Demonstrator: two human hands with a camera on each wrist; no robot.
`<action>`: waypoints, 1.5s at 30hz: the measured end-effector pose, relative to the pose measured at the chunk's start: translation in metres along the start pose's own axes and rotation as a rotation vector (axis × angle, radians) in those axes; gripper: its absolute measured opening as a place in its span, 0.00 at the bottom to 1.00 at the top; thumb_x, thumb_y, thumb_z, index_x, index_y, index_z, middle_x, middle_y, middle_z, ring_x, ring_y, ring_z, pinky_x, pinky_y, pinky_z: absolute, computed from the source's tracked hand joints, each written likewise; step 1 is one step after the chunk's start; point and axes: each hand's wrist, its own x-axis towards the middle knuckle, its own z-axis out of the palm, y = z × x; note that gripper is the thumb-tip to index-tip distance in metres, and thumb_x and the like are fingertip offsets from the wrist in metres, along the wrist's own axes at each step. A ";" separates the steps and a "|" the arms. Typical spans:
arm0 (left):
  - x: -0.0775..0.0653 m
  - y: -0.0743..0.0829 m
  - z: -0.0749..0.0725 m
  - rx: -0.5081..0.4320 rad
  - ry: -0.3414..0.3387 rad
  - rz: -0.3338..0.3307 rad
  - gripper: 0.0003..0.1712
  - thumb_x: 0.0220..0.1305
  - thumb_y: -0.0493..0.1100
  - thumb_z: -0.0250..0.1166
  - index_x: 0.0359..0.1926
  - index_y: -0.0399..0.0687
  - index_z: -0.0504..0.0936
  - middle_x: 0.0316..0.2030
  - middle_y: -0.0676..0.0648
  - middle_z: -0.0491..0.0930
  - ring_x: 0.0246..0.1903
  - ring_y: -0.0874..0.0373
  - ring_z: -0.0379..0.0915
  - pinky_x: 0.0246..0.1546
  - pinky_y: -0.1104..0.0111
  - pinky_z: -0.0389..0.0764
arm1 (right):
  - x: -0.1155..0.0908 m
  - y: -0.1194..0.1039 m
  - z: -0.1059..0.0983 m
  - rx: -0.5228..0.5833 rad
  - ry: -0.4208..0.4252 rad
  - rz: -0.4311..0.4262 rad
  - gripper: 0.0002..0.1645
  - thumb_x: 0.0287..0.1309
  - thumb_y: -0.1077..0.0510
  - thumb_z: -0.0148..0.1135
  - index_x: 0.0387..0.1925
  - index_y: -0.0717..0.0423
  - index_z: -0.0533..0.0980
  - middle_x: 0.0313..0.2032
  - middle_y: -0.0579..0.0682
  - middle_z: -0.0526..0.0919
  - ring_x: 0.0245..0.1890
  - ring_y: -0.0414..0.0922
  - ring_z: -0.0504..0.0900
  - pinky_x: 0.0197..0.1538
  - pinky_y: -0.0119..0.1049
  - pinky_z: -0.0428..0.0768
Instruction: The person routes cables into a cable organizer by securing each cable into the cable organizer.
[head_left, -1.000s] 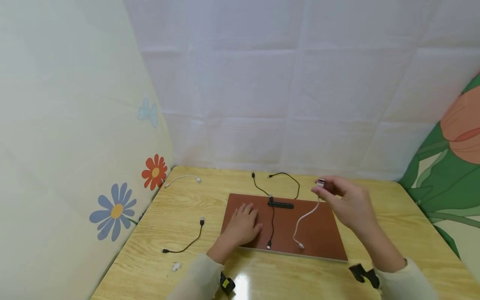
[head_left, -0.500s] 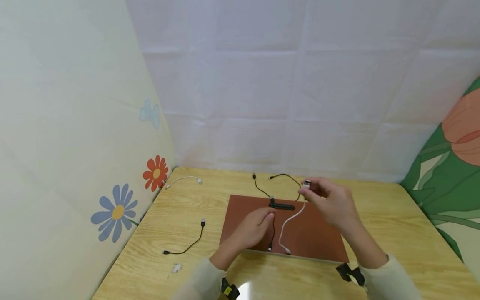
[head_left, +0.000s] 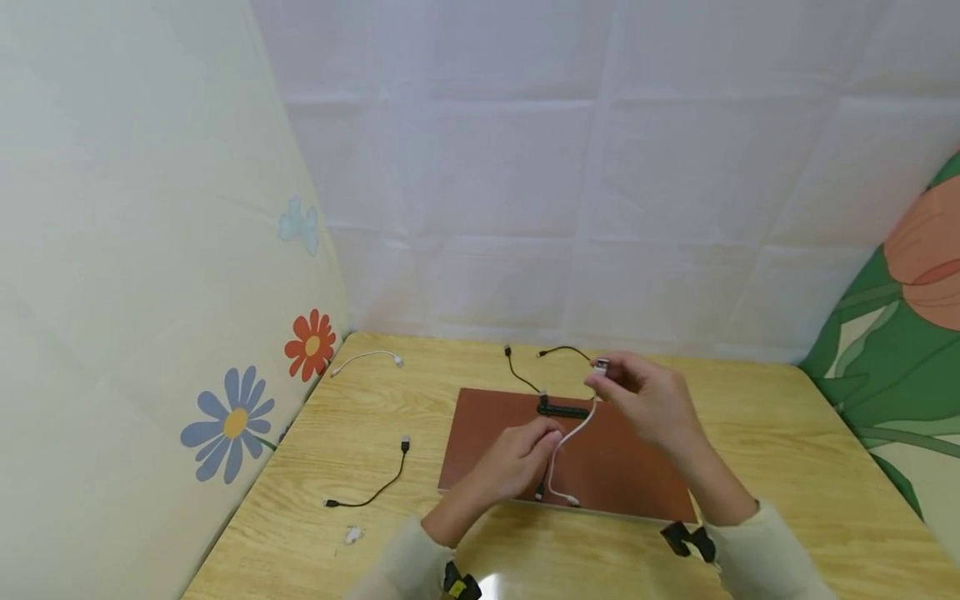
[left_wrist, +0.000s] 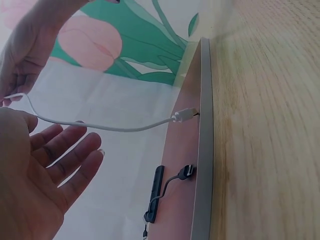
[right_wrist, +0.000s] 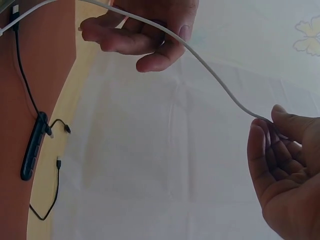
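My right hand (head_left: 648, 400), raised over the back right of a brown board (head_left: 630, 467), pinches the USB plug (head_left: 602, 367) of a short white USB cable (left_wrist: 125, 130) between thumb and fingertips. The cable hangs in a curve, its other plug (left_wrist: 184, 115) low by the board's front edge. My left hand (head_left: 513, 458) is over the middle of the board, fingers loosely bent and spread in the left wrist view. The white cable passes right by its thumb and fingertips. Below it, a black cable's plug (left_wrist: 186, 171) lies on the board, partly covered in the head view.
A black cable clip strip (head_left: 566, 412) sits at the board's back edge, with a black cable in its left end. Another black cable (head_left: 566, 348) lies behind. On the left are a black cable (head_left: 386, 483), a white cable (head_left: 367, 354) and a small white piece (head_left: 352, 534).
My left hand has lifted off the board and moved right to the white cable. My right hand has carried the cable leftward, closer to the left hand.
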 end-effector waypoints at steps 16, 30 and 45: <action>-0.004 -0.002 0.009 -0.076 -0.032 -0.011 0.11 0.81 0.47 0.50 0.46 0.46 0.75 0.29 0.48 0.83 0.19 0.68 0.73 0.17 0.74 0.75 | 0.009 0.020 0.008 0.043 -0.111 0.084 0.10 0.67 0.62 0.65 0.48 0.62 0.82 0.33 0.50 0.87 0.31 0.39 0.86 0.35 0.30 0.84; -0.002 -0.012 0.022 -0.109 -0.092 -0.204 0.10 0.79 0.46 0.53 0.44 0.45 0.75 0.25 0.55 0.82 0.20 0.65 0.77 0.20 0.72 0.77 | 0.021 0.057 0.041 0.022 -0.201 0.207 0.09 0.66 0.62 0.66 0.45 0.64 0.81 0.32 0.52 0.87 0.31 0.44 0.86 0.32 0.33 0.82; 0.003 -0.023 0.032 0.169 -0.073 -0.223 0.10 0.76 0.42 0.59 0.33 0.48 0.74 0.20 0.59 0.78 0.18 0.70 0.70 0.18 0.75 0.71 | 0.028 0.099 0.084 0.111 -0.337 0.359 0.14 0.67 0.63 0.64 0.51 0.67 0.79 0.38 0.58 0.86 0.37 0.52 0.88 0.40 0.43 0.87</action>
